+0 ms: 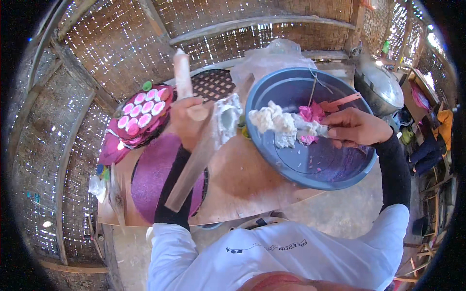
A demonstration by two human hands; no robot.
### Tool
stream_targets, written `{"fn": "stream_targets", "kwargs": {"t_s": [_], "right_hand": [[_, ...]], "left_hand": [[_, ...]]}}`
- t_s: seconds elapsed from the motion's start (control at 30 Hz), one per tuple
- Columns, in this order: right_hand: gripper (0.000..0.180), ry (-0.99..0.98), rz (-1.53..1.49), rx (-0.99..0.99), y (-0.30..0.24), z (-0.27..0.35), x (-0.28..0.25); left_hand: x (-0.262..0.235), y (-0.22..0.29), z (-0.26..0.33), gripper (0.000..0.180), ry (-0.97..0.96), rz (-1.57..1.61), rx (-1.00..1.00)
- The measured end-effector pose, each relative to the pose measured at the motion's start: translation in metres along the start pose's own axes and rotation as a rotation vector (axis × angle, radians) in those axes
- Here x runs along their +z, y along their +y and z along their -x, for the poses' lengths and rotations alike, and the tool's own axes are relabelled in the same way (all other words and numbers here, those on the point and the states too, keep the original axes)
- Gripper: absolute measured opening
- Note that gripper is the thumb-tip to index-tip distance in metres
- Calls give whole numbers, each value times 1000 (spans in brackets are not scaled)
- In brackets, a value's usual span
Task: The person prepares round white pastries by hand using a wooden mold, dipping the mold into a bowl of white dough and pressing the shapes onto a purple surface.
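Two bare hands work over a wooden board set against woven bamboo walls. At left of centre the left hand is closed around a long wooden mould, holding it slanted, its near end pointing down toward the person and its far end packed with white dough. At right the right hand reaches into a big blue basin, fingers pinched together on a lump of white dough that lies against the basin's far-left wall, touching a patch of pink dough just beyond it. A pink spatula rests in the basin on the far side of that hand. Far left on the board sits a dark red tray carrying rows of small round pink-and-white cakes. Near it lies a round purple mat, partly under the left forearm. A clear plastic bag stands beyond the basin, and a metal pot lid shows at far right
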State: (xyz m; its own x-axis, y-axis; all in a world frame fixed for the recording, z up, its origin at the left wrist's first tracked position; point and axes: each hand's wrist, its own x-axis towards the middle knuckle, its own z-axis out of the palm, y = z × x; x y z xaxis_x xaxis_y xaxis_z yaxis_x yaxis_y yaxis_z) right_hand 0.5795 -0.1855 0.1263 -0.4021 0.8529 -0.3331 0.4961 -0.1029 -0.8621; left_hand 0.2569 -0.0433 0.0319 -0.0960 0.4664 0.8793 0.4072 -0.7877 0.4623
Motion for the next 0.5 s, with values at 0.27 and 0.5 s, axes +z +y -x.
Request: {"fn": "stream_targets", "kwargs": {"t_s": [0.27,0.5], "right_hand": [[16,560,1199,-719,-51,-61,77],[26,711,1530,-510,-72,-66,178]], "left_hand": [[-22,33,-10,22,-262,-98,64],[-70,37,-16,42,-464,-358,48]]}}
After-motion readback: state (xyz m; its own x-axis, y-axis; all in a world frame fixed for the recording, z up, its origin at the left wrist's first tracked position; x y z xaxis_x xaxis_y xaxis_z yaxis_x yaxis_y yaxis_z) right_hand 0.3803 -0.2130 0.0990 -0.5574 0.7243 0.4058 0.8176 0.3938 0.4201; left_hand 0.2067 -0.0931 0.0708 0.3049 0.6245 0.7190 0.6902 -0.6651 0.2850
